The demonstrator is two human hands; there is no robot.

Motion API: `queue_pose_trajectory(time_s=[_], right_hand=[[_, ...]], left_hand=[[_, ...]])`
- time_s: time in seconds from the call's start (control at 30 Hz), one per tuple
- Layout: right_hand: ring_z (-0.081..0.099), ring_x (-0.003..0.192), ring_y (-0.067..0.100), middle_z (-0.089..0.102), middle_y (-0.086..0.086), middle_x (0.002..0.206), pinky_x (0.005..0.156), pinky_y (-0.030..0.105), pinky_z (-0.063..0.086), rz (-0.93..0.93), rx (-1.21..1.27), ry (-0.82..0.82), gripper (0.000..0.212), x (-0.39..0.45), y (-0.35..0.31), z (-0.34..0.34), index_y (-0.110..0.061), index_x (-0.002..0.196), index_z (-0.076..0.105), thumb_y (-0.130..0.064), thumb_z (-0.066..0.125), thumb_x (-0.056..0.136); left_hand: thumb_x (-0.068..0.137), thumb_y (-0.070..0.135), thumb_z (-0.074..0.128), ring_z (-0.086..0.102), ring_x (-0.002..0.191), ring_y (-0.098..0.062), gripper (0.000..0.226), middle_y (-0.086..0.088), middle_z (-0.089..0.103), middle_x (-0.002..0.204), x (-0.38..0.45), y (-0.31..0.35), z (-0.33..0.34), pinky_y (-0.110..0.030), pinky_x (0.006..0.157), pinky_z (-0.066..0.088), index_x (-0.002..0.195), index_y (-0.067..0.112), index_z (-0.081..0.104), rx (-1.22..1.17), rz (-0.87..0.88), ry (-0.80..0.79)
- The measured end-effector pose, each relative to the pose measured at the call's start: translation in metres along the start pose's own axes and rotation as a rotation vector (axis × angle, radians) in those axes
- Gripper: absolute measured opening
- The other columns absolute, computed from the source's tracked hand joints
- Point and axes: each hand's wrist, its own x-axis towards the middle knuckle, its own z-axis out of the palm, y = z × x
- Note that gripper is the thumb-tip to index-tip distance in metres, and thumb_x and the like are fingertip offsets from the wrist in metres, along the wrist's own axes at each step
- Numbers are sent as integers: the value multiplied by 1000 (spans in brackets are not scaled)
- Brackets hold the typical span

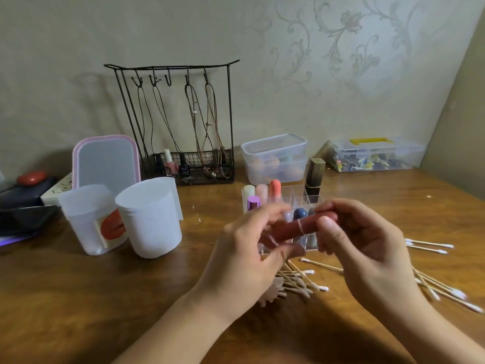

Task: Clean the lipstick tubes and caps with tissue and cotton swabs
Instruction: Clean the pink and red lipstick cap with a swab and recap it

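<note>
A reddish lipstick tube [294,228] is gripped by left hand [246,248] and right hand [359,243]; cotton swabs [301,281] are scattered near, the clear organiser [288,195] just beyond.

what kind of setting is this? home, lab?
Probably a home dressing or vanity table: a wire jewellery stand hung with necklaces, a pink-rimmed mirror, and a clear lipstick organiser sit on a wooden table against patterned wallpaper.

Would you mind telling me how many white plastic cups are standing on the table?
2, side by side at the table's left: one cup in front of the pink-rimmed mirror, the other cup touching its right side.
</note>
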Motion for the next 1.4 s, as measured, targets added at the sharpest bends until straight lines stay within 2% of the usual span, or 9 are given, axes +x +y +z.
queue_pose_trajectory(time_s=[0.27,0.47,0.57,0.7,0.9,1.03,1.1,1.27,1.4], right_hand=[[67,68,16,70,-3,78,60,17,50,6,-137,-68,12,-1,5,-1,-30,98,62,-40,58,93],[67,70,10,74,-4,86,61,21,52,53,-1,139,10,10,-2,-14,-18,98,60,-20,61,88],[67,75,5,74,-15,83,64,28,54,240,-292,-45,17,10,-2,-19,-27,86,66,-18,78,80],[56,68,0,58,-21,71,58,20,44,322,-855,-343,18,2,1,-6,-37,81,60,-34,77,77],[45,76,0,46,-24,76,61,18,38,240,-1019,-352,15,1,3,-3,-39,81,57,-49,69,82],[60,75,-6,66,-24,83,64,13,45,229,-546,-173,31,-2,1,-2,-39,95,71,-64,64,77],[68,84,0,73,-20,91,75,25,54,339,-174,-198,40,-2,0,3,-43,106,72,-69,64,77],[56,51,9,60,10,59,48,13,43,504,298,-187,23,-1,-14,15,-13,90,79,-25,65,78],[56,51,22,59,19,58,48,21,42,541,369,-236,21,-2,-12,13,-7,91,77,-26,75,85]], left_hand=[[89,31,61,57,85,-1,19,10,64,85,-1,-5,-11,-9,67,47,99,19,71,163,-20,-133],[91,42,51,61,79,-5,25,13,66,78,0,-11,-22,-18,60,49,95,25,69,45,-195,-122],[92,40,50,54,63,-5,26,9,60,67,1,-9,-26,-18,58,44,87,22,68,-161,-301,-63],[87,35,51,45,59,-11,30,-1,54,66,3,-1,-24,-21,56,40,85,12,70,-513,-519,-30],[87,31,52,41,56,-11,29,-5,52,69,3,4,-23,-22,54,32,86,7,67,-868,-734,-84],[86,27,54,40,55,-14,27,-9,52,69,1,7,-15,-23,52,31,88,4,68,-1094,-817,-76],[83,27,57,44,58,-14,25,-9,56,69,-2,10,-7,-23,53,32,85,7,72,-1144,-841,-64],[82,22,55,39,52,-14,23,-9,51,63,-6,24,11,-22,48,32,90,4,66,-1283,-849,-56],[85,32,52,43,52,-11,25,-3,56,60,-8,30,12,-20,49,34,79,15,70,-1092,-794,-123]])
